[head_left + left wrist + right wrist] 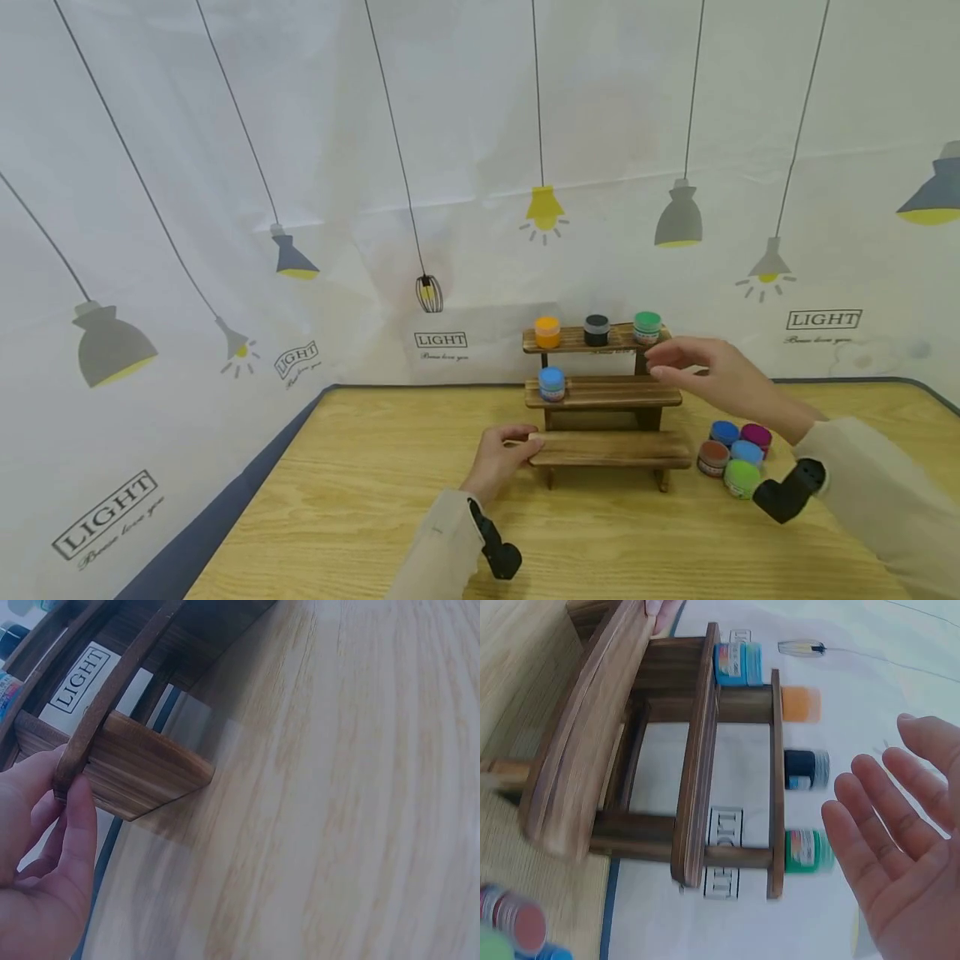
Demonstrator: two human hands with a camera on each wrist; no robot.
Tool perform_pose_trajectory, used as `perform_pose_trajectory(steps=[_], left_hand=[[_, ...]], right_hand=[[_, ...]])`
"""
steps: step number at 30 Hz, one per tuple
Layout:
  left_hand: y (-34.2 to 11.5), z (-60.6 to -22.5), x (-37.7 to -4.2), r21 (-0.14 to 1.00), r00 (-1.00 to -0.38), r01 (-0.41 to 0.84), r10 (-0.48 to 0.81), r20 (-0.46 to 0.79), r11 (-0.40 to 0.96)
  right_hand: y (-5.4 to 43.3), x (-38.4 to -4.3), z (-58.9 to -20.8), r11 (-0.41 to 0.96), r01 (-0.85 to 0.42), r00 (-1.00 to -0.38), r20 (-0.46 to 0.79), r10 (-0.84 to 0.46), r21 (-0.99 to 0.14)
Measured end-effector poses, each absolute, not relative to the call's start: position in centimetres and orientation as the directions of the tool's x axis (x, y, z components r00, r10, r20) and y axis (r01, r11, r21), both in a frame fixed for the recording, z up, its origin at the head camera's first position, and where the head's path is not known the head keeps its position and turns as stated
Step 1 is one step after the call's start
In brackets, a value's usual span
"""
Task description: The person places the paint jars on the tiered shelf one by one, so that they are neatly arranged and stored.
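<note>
A three-tier wooden stand (pixel 611 450) stands on the table. On its top tier sit an orange paint jar (pixel 547 332), a black paint jar (pixel 597 330) and a green paint jar (pixel 647 327). One light blue paint jar (pixel 552 383) is at the left end of the middle tier; the lowest tier is bare. My left hand (pixel 501 458) pinches the left end of that lowest tier between thumb and fingers, as the left wrist view shows closely. My right hand (pixel 900 847) holds nothing, its fingers loosely extended beside the green jar and the stand's right side.
Right of the stand, several more jars cluster on the table, among them a brown one (pixel 713 458), a lime green one (pixel 742 479) and a magenta one (pixel 756 438). Behind the table (pixel 360 500) hangs a white sheet (pixel 480 250) printed with lamps.
</note>
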State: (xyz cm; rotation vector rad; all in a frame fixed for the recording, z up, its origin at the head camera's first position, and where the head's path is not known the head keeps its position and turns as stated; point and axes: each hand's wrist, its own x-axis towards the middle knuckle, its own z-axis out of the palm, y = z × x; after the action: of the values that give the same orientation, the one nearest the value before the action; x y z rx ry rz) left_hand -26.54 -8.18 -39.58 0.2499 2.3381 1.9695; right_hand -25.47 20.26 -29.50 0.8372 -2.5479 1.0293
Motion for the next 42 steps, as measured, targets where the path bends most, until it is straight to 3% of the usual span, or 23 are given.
perform_pose_trajectory(steps=[6,19,31,42], left_hand=[[-8.1,-39.9,-26.7,0.984,-0.986,0.066,0.163,0.039,0.165],[-8.1,-39.4,-26.4,0.986,-0.986,0.061,0.166,0.034,0.156],[-8.3,-42.3,-28.6,0.988,-0.987,0.057,0.158,0.034,0.147],[-8.4,-42.1,-28.6,0.988,-0.987,0.057,0.16,0.034,0.146]], right_hand=[[23.2,-24.4,-30.7,0.599,-0.596,-0.799,0.466,-0.379,-0.535],[29.5,-24.1,-35.3,0.709,-0.322,-0.941,0.293,-0.169,-0.627],[32.8,-26.3,-41.0,0.654,-0.206,-0.972,0.227,-0.053,-0.728],[32.3,-27.3,-43.0,0.645,-0.136,-0.99,0.135,-0.052,-0.752]])
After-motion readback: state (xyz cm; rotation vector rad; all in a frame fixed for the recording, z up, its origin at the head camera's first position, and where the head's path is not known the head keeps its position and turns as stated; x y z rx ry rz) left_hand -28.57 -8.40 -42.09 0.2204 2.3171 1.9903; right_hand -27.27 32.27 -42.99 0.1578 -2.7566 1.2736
